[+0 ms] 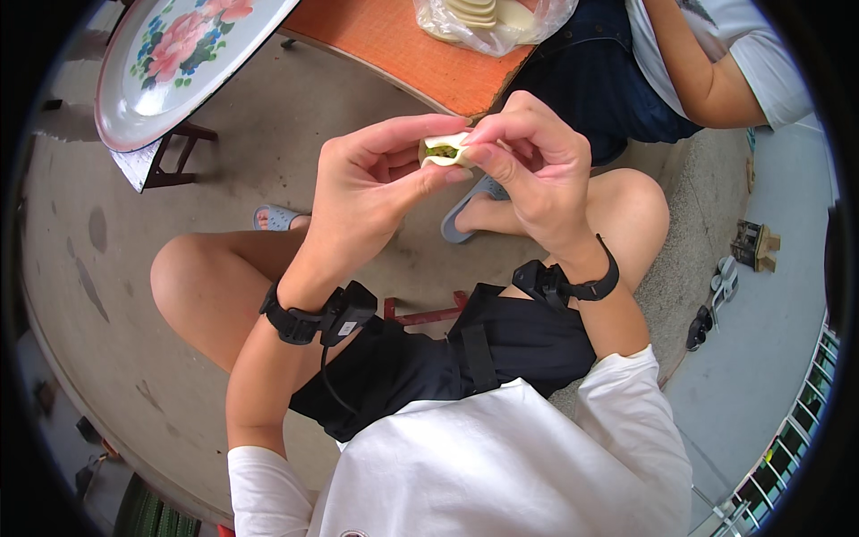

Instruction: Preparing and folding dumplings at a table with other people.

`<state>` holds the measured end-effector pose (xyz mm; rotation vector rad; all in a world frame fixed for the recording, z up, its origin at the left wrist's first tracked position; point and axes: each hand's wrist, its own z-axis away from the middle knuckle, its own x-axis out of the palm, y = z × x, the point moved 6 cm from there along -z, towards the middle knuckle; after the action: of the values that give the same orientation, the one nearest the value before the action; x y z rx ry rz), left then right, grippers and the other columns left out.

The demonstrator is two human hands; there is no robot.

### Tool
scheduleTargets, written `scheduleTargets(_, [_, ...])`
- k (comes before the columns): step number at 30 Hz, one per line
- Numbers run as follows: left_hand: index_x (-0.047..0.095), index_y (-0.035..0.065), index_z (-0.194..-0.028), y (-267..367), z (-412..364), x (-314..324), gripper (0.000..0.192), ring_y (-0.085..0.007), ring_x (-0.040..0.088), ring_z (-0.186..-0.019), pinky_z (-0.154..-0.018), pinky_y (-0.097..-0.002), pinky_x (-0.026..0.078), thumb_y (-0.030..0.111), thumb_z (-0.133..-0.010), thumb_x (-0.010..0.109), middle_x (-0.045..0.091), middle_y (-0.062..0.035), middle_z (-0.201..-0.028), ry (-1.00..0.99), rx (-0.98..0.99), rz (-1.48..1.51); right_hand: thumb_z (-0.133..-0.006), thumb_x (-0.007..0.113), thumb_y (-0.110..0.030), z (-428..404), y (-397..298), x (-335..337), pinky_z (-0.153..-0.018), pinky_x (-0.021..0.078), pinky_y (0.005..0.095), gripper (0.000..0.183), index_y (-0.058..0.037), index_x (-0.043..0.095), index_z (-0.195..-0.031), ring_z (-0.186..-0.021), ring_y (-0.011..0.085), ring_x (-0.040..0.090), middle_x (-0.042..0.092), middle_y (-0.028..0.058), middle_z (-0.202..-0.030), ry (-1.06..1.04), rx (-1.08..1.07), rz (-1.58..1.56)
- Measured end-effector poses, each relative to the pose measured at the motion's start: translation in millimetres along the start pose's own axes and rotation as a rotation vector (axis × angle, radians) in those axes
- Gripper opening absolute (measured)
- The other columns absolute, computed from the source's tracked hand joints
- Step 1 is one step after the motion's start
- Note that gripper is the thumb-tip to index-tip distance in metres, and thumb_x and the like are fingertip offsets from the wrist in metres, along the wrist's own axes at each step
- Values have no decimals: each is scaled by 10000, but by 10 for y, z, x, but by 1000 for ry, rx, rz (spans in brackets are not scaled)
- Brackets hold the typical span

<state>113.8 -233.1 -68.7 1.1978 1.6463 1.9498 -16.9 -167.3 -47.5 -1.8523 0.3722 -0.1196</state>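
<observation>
Between my two hands, above my lap, is a partly folded dumpling (443,152). Its pale dough wrapper gapes on the side towards the camera, and a green and brown filling shows inside. My left hand (376,174) steadies the left end, index finger along the far edge and thumb along the near edge. The thumb and index finger of my right hand (537,158) pinch the wrapper's right end together. My other fingers are curled behind, partly hidden. Both wrists carry black strapped devices, one (349,312) on the left and one (542,282) on the right.
An orange tabletop (402,50) lies ahead, bearing a clear plastic bag (500,43) with stacked round wrappers (472,12). A flower-painted enamel tray (121,114) rests on a stool (176,158) at left. Another person (718,80) sits at upper right. Several items, including sunglasses (699,327), lie at right.
</observation>
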Motion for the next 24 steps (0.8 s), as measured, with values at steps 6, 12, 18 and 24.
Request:
scheduleTargets(6, [560,-63,-1165,5,4,-7,352,-158,616,-988,-884,-271,506,-33,-822,636,633,-133,-1077,-19,24,-54,-721,759,-115,-35,-68,15,-517,278,193,205,-76,704,-915,-596,47,370,467,-41,-693,-95,-20,95])
scheduleTargets(12, [553,-61,-1175,41,7,22,355,-152,616,-983,-890,-264,499,-35,-828,625,631,-134,-1083,-38,0,-127,-734,735,-70,-31,-88,55,-518,292,201,166,-76,701,-896,-603,53,398,501,-25,-706,-137,-19,153])
scheduleTargets(18, [546,-67,-1148,1,-20,23,355,-153,613,-973,-869,-268,501,-20,-814,657,622,-128,-1086,-7,30,33,-761,726,-75,-15,-16,10,-551,329,200,105,-51,692,-857,-639,52,443,526,-12,-728,-42,53,31])
scheduleTargets(24, [570,-54,-1116,-45,-4,-38,303,-149,617,-955,-856,-269,504,4,-830,652,637,-122,-1054,70,52,60,-799,710,-115,-62,8,83,-657,423,202,205,-26,669,-979,-760,79,530,558,-14,-791,-22,-6,-124])
